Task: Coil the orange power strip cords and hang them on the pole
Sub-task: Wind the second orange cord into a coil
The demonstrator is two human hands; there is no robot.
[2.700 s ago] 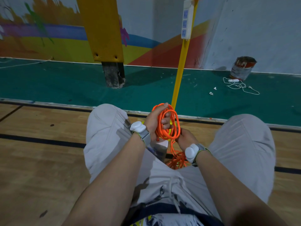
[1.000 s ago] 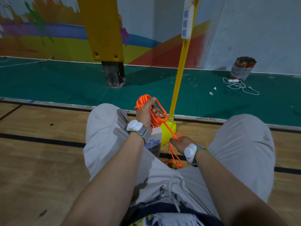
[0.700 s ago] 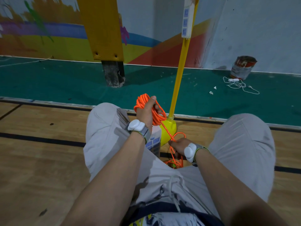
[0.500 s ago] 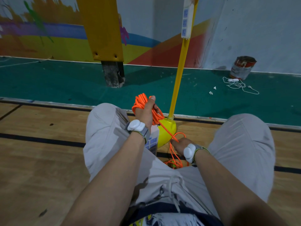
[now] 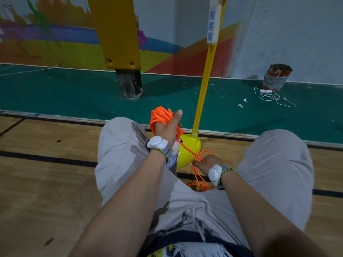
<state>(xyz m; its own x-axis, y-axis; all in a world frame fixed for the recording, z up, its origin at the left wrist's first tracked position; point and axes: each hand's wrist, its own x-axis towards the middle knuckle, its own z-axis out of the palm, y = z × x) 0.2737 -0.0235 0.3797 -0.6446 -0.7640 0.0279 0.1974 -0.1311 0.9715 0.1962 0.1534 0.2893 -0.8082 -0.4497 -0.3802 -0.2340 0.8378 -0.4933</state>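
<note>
An orange cord (image 5: 158,116) is wound in several loops around my left hand (image 5: 168,127), which is raised between my knees with the thumb up. A taut strand runs from it down to my right hand (image 5: 207,163), which pinches the cord low near the floor. Loose orange cord (image 5: 198,184) lies on the floor under that hand. A white power strip body (image 5: 173,160) shows partly behind my left wrist. The yellow pole (image 5: 204,86) rises from its yellow base (image 5: 189,149) just beyond my hands. Another white power strip (image 5: 213,23) hangs high on the pole.
A yellow padded post (image 5: 117,34) on a dark foot stands at the back left. A paint can (image 5: 276,76) and a white cable (image 5: 272,96) lie at the back right on the green floor. My knees flank the hands on the wooden floor.
My left hand has lifted the coil up and to the left, away from the right hand. The right hand has dropped low and holds a strand pulled tight between the two.
</note>
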